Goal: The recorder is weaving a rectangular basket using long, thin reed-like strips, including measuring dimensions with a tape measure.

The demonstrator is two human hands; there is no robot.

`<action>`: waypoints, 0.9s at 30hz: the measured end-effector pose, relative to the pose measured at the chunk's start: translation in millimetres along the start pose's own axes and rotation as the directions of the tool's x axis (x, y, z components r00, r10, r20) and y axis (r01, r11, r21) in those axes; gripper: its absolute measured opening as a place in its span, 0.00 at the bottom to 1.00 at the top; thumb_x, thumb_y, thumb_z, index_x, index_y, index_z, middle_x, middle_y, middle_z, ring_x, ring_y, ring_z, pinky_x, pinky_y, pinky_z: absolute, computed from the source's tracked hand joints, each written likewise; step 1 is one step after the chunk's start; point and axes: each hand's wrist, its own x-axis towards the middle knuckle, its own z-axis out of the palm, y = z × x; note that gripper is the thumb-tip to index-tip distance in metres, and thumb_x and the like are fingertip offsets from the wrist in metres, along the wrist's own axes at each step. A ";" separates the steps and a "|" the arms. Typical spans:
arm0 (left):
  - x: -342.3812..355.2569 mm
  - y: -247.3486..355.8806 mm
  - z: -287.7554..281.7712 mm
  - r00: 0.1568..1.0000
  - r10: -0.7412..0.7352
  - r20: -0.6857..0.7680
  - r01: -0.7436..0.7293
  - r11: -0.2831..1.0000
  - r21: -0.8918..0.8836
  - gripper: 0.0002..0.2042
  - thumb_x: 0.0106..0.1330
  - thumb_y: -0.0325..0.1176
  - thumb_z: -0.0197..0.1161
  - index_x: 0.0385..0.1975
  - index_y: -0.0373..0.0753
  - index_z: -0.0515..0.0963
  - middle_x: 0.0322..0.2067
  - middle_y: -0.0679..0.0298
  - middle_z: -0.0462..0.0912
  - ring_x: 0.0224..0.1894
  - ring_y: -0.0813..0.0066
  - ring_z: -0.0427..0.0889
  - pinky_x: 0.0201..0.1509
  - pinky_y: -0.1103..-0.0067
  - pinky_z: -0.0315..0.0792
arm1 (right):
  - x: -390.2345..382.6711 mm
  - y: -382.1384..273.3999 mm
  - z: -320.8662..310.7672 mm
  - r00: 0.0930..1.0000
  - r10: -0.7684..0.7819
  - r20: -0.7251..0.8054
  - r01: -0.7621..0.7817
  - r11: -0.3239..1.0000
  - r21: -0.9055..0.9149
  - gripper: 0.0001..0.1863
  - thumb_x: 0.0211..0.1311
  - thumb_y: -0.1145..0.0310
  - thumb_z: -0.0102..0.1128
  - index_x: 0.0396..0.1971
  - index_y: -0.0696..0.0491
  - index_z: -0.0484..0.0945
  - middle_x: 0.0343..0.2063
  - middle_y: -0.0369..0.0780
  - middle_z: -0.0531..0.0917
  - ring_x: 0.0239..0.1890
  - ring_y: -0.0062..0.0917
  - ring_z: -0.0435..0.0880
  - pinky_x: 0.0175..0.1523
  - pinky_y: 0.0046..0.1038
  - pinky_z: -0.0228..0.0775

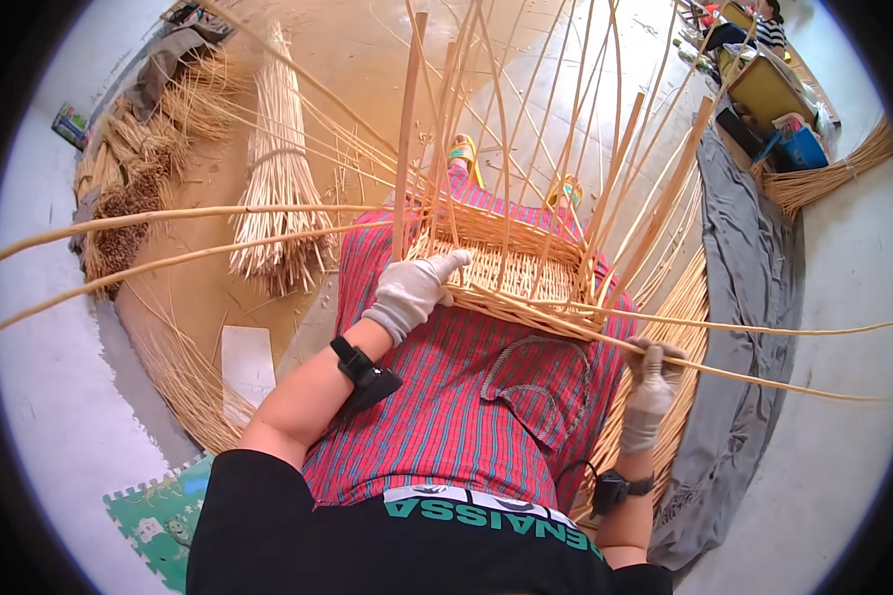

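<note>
A partly woven wicker basket [506, 268] rests on my lap over red checked cloth [427, 416], with tall upright stakes [410, 129] and thin rods rising from it. My gloved left hand [417, 290] grips the basket's near rim at its left corner, fingers closed round it. My gloved right hand [651, 382], to the right of the basket, is closed on a long pale rod [754, 381] that runs from the near rim out to the right. Other long rods [149, 218] stick out from the basket to the left.
Rod bundles lie at left [283, 188] and far left [119, 208], right [665, 317] and upper right [824, 178]. Grey fabric [734, 416] runs along the right. A green foam mat [149, 516] is lower left. Another person [764, 35] sits at upper right beside stacked items [764, 99].
</note>
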 end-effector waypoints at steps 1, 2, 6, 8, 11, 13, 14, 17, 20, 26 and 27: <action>-0.2 -4.9 -0.8 0.997 0.064 0.036 -0.058 0.987 -0.152 0.28 0.64 0.25 0.69 0.65 0.55 0.78 0.40 0.63 0.87 0.37 0.72 0.87 0.38 0.76 0.81 | -0.3 7.0 -1.8 0.994 -0.010 0.110 0.004 0.999 0.051 0.06 0.76 0.71 0.58 0.47 0.52 0.73 0.42 0.44 0.87 0.47 0.35 0.89 0.52 0.38 0.88; -0.4 -6.4 -2.2 0.975 0.217 0.056 -0.202 0.959 -0.199 0.26 0.66 0.25 0.68 0.65 0.53 0.78 0.39 0.66 0.87 0.35 0.74 0.85 0.37 0.78 0.81 | 0.5 11.7 -3.0 0.998 -0.024 0.050 0.023 0.999 0.025 0.06 0.76 0.72 0.59 0.47 0.52 0.73 0.42 0.44 0.87 0.47 0.35 0.89 0.52 0.38 0.88; -10.9 14.8 1.9 0.880 0.475 -0.002 -0.424 0.787 0.449 0.25 0.71 0.30 0.65 0.68 0.51 0.75 0.44 0.62 0.86 0.33 0.72 0.85 0.38 0.79 0.83 | 11.7 17.6 1.1 0.994 -0.012 0.111 0.007 0.999 0.050 0.06 0.76 0.70 0.59 0.48 0.51 0.75 0.43 0.41 0.87 0.49 0.33 0.88 0.52 0.36 0.87; -14.2 33.0 17.2 0.834 0.545 -0.087 -0.403 0.709 0.579 0.28 0.72 0.33 0.66 0.71 0.53 0.70 0.46 0.58 0.86 0.29 0.70 0.87 0.38 0.76 0.85 | 17.3 19.1 0.1 0.992 0.019 0.122 -0.021 1.000 0.011 0.06 0.76 0.71 0.59 0.48 0.51 0.76 0.43 0.41 0.87 0.49 0.33 0.88 0.52 0.36 0.87; -4.1 53.1 56.5 0.997 -0.014 0.076 0.037 0.952 -0.305 0.28 0.73 0.35 0.66 0.72 0.44 0.65 0.53 0.56 0.82 0.28 0.67 0.87 0.26 0.77 0.83 | 17.5 18.6 -5.2 0.992 0.055 0.110 -0.058 0.998 0.022 0.04 0.76 0.73 0.59 0.46 0.52 0.75 0.42 0.42 0.87 0.47 0.34 0.89 0.52 0.38 0.87; 9.4 56.0 72.3 0.952 -0.131 0.278 0.216 0.928 -0.302 0.22 0.74 0.36 0.65 0.63 0.38 0.68 0.51 0.53 0.82 0.21 0.69 0.85 0.19 0.76 0.79 | 17.5 12.2 -2.0 0.991 0.042 0.128 -0.043 0.999 0.007 0.05 0.74 0.75 0.60 0.44 0.52 0.74 0.41 0.44 0.87 0.46 0.36 0.89 0.52 0.41 0.88; 10.8 52.0 78.0 0.959 -0.091 0.267 0.171 0.941 -0.292 0.20 0.74 0.35 0.65 0.60 0.38 0.69 0.48 0.53 0.83 0.21 0.71 0.85 0.19 0.76 0.79 | 17.8 7.0 5.1 0.991 0.080 0.104 -0.086 0.995 0.055 0.05 0.73 0.78 0.60 0.43 0.53 0.74 0.42 0.45 0.87 0.47 0.35 0.89 0.53 0.37 0.87; 13.5 39.2 90.3 0.987 -0.082 0.142 0.110 0.973 -0.203 0.11 0.73 0.33 0.66 0.48 0.37 0.76 0.32 0.61 0.85 0.17 0.77 0.81 0.18 0.76 0.75 | 40.6 -17.3 53.6 0.982 -0.102 0.157 0.144 0.946 -0.289 0.07 0.72 0.81 0.59 0.44 0.55 0.75 0.43 0.45 0.87 0.49 0.32 0.88 0.55 0.32 0.84; 10.1 29.0 106.0 0.992 0.112 -0.058 -0.123 0.953 -0.276 0.09 0.72 0.35 0.67 0.40 0.36 0.80 0.25 0.61 0.84 0.19 0.72 0.83 0.25 0.72 0.76 | 92.0 -25.4 141.8 0.792 -0.297 0.534 0.499 0.818 -0.286 0.09 0.66 0.83 0.62 0.45 0.62 0.80 0.46 0.46 0.87 0.55 0.33 0.86 0.62 0.30 0.77; 26.7 16.5 115.7 0.979 -0.046 -0.201 0.024 0.994 -0.110 0.20 0.77 0.49 0.55 0.40 0.34 0.81 0.21 0.51 0.82 0.19 0.61 0.84 0.28 0.68 0.78 | 170.1 48.8 270.2 0.684 -0.665 0.300 0.722 0.556 -0.413 0.30 0.67 0.75 0.65 0.69 0.46 0.73 0.63 0.49 0.78 0.65 0.35 0.78 0.67 0.34 0.70; 30.9 14.5 113.8 0.974 -0.013 -0.226 -0.002 0.998 -0.067 0.20 0.76 0.49 0.56 0.40 0.34 0.81 0.22 0.51 0.83 0.20 0.61 0.85 0.29 0.67 0.78 | 170.1 57.0 280.2 0.733 -0.669 0.128 0.667 0.668 -0.329 0.30 0.69 0.73 0.65 0.70 0.46 0.72 0.62 0.47 0.79 0.63 0.33 0.79 0.65 0.33 0.72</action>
